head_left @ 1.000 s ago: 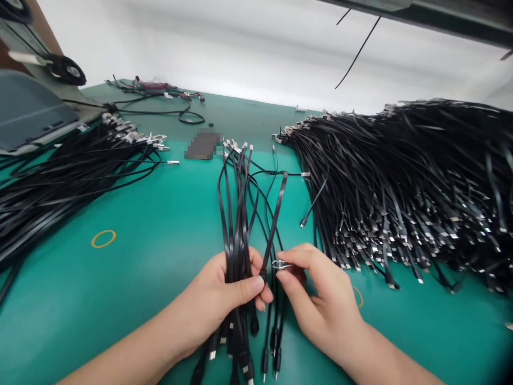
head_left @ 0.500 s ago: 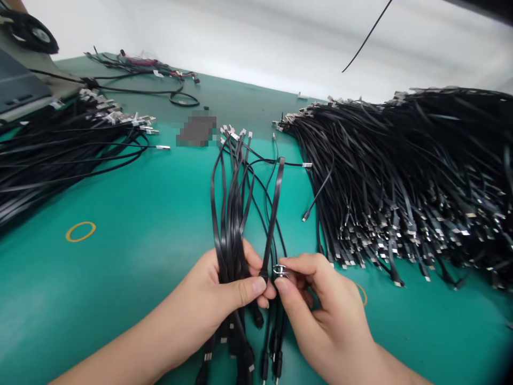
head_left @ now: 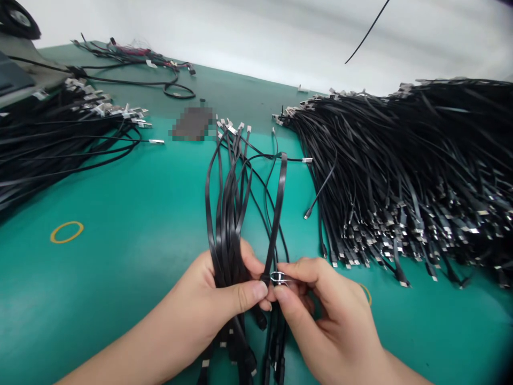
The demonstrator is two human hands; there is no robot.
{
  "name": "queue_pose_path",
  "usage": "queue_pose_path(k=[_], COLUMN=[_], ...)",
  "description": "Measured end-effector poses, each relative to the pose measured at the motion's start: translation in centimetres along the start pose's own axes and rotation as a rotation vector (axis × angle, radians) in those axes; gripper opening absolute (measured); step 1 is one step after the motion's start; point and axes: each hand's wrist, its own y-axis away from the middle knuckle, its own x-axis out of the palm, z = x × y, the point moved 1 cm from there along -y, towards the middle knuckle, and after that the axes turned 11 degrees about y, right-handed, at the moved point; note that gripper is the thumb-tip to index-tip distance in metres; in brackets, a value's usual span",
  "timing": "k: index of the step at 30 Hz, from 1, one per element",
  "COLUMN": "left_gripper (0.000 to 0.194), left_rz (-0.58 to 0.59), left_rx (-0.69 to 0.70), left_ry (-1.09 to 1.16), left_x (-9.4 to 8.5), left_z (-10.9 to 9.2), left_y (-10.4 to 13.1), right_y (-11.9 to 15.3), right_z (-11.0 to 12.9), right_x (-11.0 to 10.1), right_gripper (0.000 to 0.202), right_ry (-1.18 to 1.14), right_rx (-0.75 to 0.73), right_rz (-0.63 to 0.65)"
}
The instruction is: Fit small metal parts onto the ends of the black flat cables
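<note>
My left hand (head_left: 228, 297) is closed around a bundle of flat black USB cables (head_left: 226, 230), whose metal plugs point away at the top. Its thumb and fingertips also pinch the end of a single flat cable (head_left: 279, 206), which arches up in a loop. Between the thumb and index finger of my right hand (head_left: 324, 307) is a small shiny metal clip (head_left: 277, 277) with a looped wire shape. The clip meets the pinched cable end. More cable ends (head_left: 276, 342) hang below the fingers; how the right hand's other fingers touch them is hidden.
A large heap of black cables (head_left: 385, 160) fills the right side. Another cable pile (head_left: 60, 133) lies at the left. At the back are tangled wires (head_left: 132, 56) and a blurred-out dark patch (head_left: 194, 124). A yellow ring (head_left: 67, 232) lies on the green table (head_left: 132, 256).
My right hand has moved slightly left, bringing the metal clip from beside the pinched cable end up against it. My left hand keeps its hold. The camera view has shifted a little.
</note>
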Motion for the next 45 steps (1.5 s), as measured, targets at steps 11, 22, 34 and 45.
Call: queue_pose_path(k=[11, 22, 34, 45], left_gripper=[0.025, 0.024, 0.028, 0.033], left_rz=[-0.048, -0.006, 0.028, 0.094], left_rx=[-0.038, 0.014, -0.018, -0.048], left_ry=[0.056, -0.001, -0.001, -0.163], left_x=[0.3, 0.0, -0.2, -0.2], left_z=[-0.3, -0.1, 0.1, 0.3], left_y=[0.1, 0.0, 0.4, 0.1], right_y=[0.0, -0.4, -0.2, 0.4], right_z=[-0.1, 0.0, -0.3, -0.4], right_x=[-0.1, -0.7, 0.1, -0.9], right_gripper=[0.013, 0.01, 0.006, 0.02], right_ry=[-0.005, -0.074, -0.276, -0.141], right_rx=[-0.008, 0.012, 0.271, -0.09], right_rz=[0.013, 0.126, 0.028, -0.26])
